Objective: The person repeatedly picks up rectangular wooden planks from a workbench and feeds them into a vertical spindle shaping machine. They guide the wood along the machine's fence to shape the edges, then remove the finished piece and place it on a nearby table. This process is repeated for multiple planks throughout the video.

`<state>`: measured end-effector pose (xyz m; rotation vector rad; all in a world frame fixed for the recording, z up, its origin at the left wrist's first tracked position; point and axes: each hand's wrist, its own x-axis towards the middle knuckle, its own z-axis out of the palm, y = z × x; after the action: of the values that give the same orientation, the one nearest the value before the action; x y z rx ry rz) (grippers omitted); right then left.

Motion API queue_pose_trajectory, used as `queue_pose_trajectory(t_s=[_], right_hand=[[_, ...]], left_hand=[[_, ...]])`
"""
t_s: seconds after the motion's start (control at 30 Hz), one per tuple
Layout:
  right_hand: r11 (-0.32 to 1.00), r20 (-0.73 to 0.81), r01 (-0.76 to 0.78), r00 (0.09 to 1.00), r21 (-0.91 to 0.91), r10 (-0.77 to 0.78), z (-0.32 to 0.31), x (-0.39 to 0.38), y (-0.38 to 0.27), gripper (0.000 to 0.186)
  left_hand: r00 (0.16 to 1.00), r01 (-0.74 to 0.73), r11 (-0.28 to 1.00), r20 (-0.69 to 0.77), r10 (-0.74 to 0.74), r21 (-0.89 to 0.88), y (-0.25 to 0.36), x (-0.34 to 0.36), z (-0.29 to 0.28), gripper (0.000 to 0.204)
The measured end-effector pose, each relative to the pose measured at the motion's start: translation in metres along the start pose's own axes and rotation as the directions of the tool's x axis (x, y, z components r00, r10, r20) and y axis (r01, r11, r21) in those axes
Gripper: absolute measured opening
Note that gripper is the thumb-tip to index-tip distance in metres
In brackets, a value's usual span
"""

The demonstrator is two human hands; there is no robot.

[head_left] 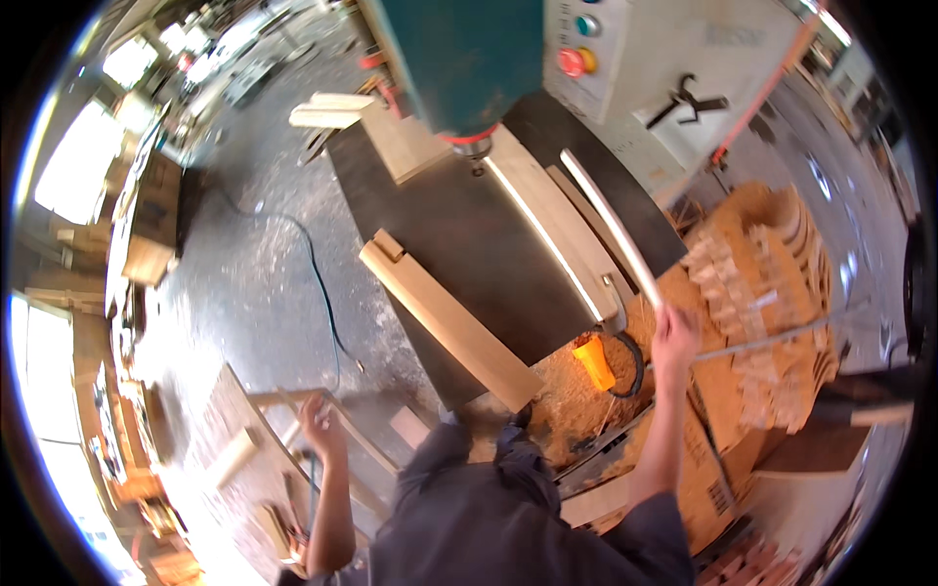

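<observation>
My right hand [674, 337] is closed round the lower end of a long pale stick [616, 230], which slants up and left over the right side of the dark machine table [459, 244]. My left hand [320, 422] hangs off to the left above a wooden frame [362, 439], fingers loosely apart and slightly blurred; I see nothing held in it. On the table a long wooden board [547, 210] lies under the drill chuck [474, 148]. A notched wooden piece [445, 317] rests along the near left edge.
The teal machine head [464, 59] hangs over the table beside a grey cabinet with a red button [575, 62]. A metal clamp [614, 305] stands at the board's near end. Below are a yellow-orange object [594, 363], sawdust and stacked curved wood pieces [762, 283]. A hose [318, 273] crosses the floor.
</observation>
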<state>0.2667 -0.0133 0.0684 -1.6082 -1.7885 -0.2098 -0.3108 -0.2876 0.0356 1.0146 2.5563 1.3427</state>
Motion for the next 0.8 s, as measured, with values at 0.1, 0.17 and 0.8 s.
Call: queue_pose_trajectory(t_s=[0.1, 0.17, 0.8], right_hand=[[0.994, 0.091, -0.001, 0.996, 0.113, -0.009, -0.022, -0.041, -0.047, 0.014], [0.984, 0.074, 0.078, 0.993, 0.162, -0.091, -0.019, -0.051, -0.075, 0.010], [0.945, 0.107, 0.170, 0.984, -0.280, -0.145, 0.109, -0.002, -0.113, 0.021]], left_hand=[[0.974, -0.185, 0.983, 0.132, 0.182, 0.010, 0.079, 0.001, 0.070, 0.044], [0.934, -0.307, 0.951, 0.205, 0.294, 0.034, 0.115, 0.005, 0.112, 0.046], [0.690, -0.593, 0.798, 0.440, 0.574, -0.110, 0.185, 0.021, 0.244, 0.063]])
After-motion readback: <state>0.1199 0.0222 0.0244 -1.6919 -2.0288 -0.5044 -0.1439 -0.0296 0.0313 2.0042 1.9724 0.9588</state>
